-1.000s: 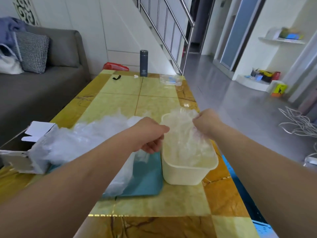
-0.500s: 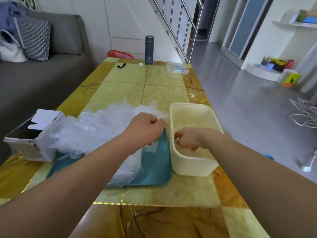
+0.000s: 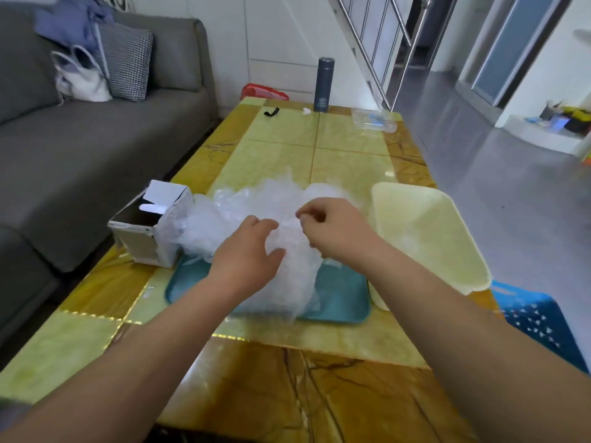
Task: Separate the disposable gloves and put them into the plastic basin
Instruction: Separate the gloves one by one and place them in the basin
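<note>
A heap of clear disposable gloves (image 3: 243, 215) lies on a teal tray (image 3: 345, 298) in the middle of the table. My left hand (image 3: 249, 254) rests on the front of the heap with its fingers spread and straight. At the top right of the heap, my right hand (image 3: 335, 231) has its fingers curled and pinches a bit of glove film. The cream plastic basin (image 3: 399, 188) stands just right of the tray, with a few gloves (image 3: 412, 247) inside it.
An open white cardboard box (image 3: 150, 231) lies at the heap's left end. At the table's far edge stand a dark flask (image 3: 323, 84) and a clear plastic case (image 3: 374, 119). A blue stool (image 3: 537, 318) is at the right, a grey sofa (image 3: 96, 148) at the left.
My right hand has left the basin and moved left onto the glove heap, leaving a glove in the basin. My left hand stayed on the heap and flattened its fingers.
</note>
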`<state>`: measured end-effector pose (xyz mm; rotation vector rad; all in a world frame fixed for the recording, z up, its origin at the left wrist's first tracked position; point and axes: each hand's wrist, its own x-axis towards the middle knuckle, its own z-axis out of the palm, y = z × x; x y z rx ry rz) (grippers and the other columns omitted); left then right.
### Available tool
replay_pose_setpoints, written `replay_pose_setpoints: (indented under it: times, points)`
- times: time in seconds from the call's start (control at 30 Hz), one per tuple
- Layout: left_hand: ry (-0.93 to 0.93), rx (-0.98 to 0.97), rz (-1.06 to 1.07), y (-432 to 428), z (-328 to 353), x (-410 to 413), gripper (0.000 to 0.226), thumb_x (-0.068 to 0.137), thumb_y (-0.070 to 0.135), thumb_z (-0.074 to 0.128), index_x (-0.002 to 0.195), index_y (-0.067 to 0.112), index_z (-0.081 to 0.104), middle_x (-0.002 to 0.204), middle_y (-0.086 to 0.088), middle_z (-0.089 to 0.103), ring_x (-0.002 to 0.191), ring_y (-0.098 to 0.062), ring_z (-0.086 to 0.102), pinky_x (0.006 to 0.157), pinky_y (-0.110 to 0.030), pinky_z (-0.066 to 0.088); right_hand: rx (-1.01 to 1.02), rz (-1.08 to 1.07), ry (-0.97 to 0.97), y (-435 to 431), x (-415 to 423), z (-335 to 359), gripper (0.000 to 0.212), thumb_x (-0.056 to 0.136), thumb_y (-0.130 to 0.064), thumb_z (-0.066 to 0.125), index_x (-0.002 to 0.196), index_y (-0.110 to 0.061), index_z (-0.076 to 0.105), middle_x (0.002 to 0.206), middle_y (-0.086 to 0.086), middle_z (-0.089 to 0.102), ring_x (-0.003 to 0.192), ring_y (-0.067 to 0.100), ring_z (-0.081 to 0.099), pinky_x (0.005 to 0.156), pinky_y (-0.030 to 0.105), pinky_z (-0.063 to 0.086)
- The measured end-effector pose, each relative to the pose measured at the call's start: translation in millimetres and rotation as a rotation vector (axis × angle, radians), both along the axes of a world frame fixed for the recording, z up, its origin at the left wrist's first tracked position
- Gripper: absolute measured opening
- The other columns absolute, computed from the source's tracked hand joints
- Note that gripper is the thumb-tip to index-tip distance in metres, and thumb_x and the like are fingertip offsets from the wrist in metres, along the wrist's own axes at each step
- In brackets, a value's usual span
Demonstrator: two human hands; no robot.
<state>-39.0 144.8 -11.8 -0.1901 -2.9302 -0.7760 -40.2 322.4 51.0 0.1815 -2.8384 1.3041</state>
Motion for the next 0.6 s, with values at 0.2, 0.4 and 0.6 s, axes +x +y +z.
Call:
replay_pose_setpoints:
  times: [0.2, 0.4, 0.6]
  points:
    - [0.162, 0.249, 0.052, -21.3, -6.5, 3.0, 0.007, 0.095, 0.030, 0.070, 0.101, 0.027, 0.073, 0.101, 0.010, 0.058, 0.072, -0.012, 0.060, 0.085, -0.038, 0.053, -0.004, -0.003, -0.177, -5.0, 7.3, -66.1, 0.032, 0.100, -0.029, 0.059, 0.130, -0.021, 0.067, 0.118, -0.007, 0.068, 0.106, 0.009, 0.064, 0.083, 0.017, 0.048]
    - [0.520, 0.378, 0.144, -28.7, 8.5, 7.9, 0.009, 0.095, 0.031, 0.071, 0.090, 0.026, 0.077, 0.097, 0.008, 0.060, 0.078, -0.019, 0.061, 0.069, -0.042, 0.054, -0.051, -0.158, 0.020, -0.8, 12.6, -70.8, 0.015, 0.100, -0.031, 0.060, 0.098, -0.021, 0.072, 0.089, -0.012, 0.068, 0.083, 0.004, 0.062, 0.076, 0.023, 0.046]
    - [0.577, 0.491, 0.147, -23.4, 33.2, 31.5, 0.020, 0.098, 0.034, 0.068, 0.081, 0.023, 0.070, 0.068, 0.008, 0.062, 0.076, -0.020, 0.059, 0.074, -0.045, 0.049, -0.464, -0.223, -0.079, -2.4, 36.2, -37.4, 0.058, 0.101, -0.061, 0.046, 0.085, -0.014, 0.077, 0.084, 0.009, 0.073, 0.076, 0.017, 0.066, 0.071, 0.033, 0.055]
